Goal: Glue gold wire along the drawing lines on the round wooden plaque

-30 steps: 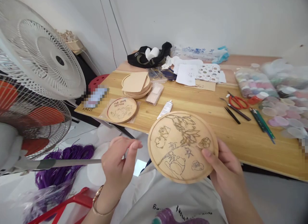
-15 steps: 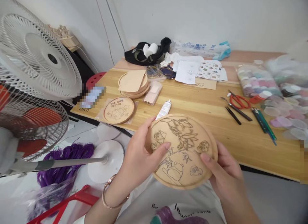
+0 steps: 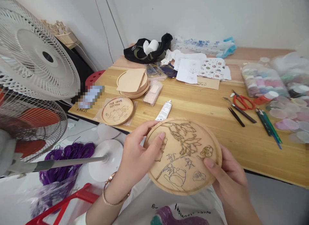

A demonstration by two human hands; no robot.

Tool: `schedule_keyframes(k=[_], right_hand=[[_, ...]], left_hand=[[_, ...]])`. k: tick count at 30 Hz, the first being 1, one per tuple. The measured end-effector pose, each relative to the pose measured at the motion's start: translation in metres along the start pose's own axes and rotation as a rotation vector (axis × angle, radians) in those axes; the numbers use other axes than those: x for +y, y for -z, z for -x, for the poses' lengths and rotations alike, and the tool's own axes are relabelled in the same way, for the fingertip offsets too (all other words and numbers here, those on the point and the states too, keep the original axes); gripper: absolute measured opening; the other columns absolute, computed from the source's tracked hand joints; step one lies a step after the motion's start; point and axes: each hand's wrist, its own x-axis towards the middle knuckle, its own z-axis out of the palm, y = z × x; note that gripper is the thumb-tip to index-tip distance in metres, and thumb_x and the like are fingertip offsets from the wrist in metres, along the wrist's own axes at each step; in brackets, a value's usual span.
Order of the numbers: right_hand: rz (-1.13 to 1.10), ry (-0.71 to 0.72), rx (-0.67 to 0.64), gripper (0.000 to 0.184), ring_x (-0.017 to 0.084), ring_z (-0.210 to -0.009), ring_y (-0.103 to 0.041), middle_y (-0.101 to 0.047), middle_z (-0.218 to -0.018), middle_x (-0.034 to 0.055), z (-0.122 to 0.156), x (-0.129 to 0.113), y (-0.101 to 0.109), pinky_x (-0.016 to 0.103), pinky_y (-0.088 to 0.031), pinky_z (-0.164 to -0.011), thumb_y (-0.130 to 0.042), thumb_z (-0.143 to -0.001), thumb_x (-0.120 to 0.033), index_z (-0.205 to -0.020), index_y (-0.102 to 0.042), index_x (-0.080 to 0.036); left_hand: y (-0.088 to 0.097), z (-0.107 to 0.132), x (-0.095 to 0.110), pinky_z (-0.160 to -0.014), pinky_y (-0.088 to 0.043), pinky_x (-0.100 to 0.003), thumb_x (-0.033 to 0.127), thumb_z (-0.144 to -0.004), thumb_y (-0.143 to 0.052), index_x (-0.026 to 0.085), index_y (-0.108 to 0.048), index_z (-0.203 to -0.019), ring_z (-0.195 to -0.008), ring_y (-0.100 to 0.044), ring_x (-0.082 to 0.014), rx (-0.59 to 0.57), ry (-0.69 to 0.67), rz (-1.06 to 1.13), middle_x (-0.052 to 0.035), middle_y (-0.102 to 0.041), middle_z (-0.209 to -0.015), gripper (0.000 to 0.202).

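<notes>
A round wooden plate (image 3: 177, 144) is held up over my lap, tilted toward me. Drawn on its face are bamboo leaves, a panda and small round figures, some with raised gold-brown outlines and others in thin dark lines. My left hand (image 3: 145, 151) grips the plate's left side, thumb across a gold-outlined figure and fingers behind the rim. On the right edge my right hand (image 3: 229, 173) is closed too, its thumb on the face beside a small figure and its fingers underneath. Just beyond the plate a white tube (image 3: 164, 111) lies on the table.
At left on the wooden table (image 3: 205, 102) are another drawn plate (image 3: 117, 111), a plate stack (image 3: 145, 89) and a phone (image 3: 91, 96). Red-handled scissors (image 3: 243, 102), tweezers (image 3: 236, 117), pencils (image 3: 267, 123) and jars of colour (image 3: 264, 80) lie right. A fan (image 3: 31, 54) stands left.
The plate has come slightly lower and nearer. My left thumb has slid up and left on its face, uncovering the bamboo stem. Both hands keep their hold.
</notes>
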Motion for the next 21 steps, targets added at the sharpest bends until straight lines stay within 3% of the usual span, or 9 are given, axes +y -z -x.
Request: schedule_keyframes(k=[5, 9, 14, 21], right_hand=[[-0.012, -0.027, 0.027, 0.038, 0.021, -0.092, -0.069, -0.073, -0.108, 0.0039, -0.002, -0.001, 0.000, 0.031, -0.059, -0.076, -0.074, -0.076, -0.038, -0.112, -0.066, -0.030], [-0.051, -0.055, 0.046, 0.034, 0.020, -0.086, -0.069, -0.075, -0.099, 0.0030, -0.002, -0.005, 0.000, 0.030, -0.058, -0.071, -0.076, -0.073, -0.038, -0.106, -0.069, -0.030], [-0.090, -0.096, 0.065, 0.031, 0.019, -0.082, -0.070, -0.076, -0.093, 0.0019, -0.001, -0.008, 0.001, 0.029, -0.059, -0.069, -0.076, -0.074, -0.037, -0.103, -0.070, -0.032], [-0.099, -0.018, 0.052, 0.029, 0.023, -0.079, -0.073, -0.077, -0.092, 0.0041, -0.011, 0.002, 0.014, 0.031, -0.062, -0.063, -0.074, -0.074, -0.035, -0.103, -0.072, -0.030]], left_hand=[[-0.003, -0.002, -0.002, -0.076, -0.055, -0.028, 0.032, -0.085, -0.064, 0.022, -0.068, -0.099, -0.083, -0.067, -0.0172, -0.015, 0.045, 0.073, -0.0005, -0.073, -0.090, 0.018], [-0.002, -0.003, -0.003, -0.075, -0.055, -0.024, 0.031, -0.089, -0.059, 0.024, -0.070, -0.099, -0.085, -0.068, -0.0151, -0.035, 0.076, 0.166, 0.0011, -0.073, -0.093, 0.016], [0.001, -0.002, -0.004, -0.079, -0.056, -0.020, 0.028, -0.092, -0.056, 0.029, -0.070, -0.107, -0.092, -0.068, -0.0127, -0.117, 0.046, 0.196, 0.0036, -0.073, -0.103, 0.021], [0.005, -0.001, -0.002, -0.094, -0.055, -0.032, 0.026, -0.093, -0.053, 0.031, -0.058, -0.130, -0.113, -0.063, -0.0200, -0.190, -0.008, 0.072, -0.0007, -0.063, -0.129, 0.038]])
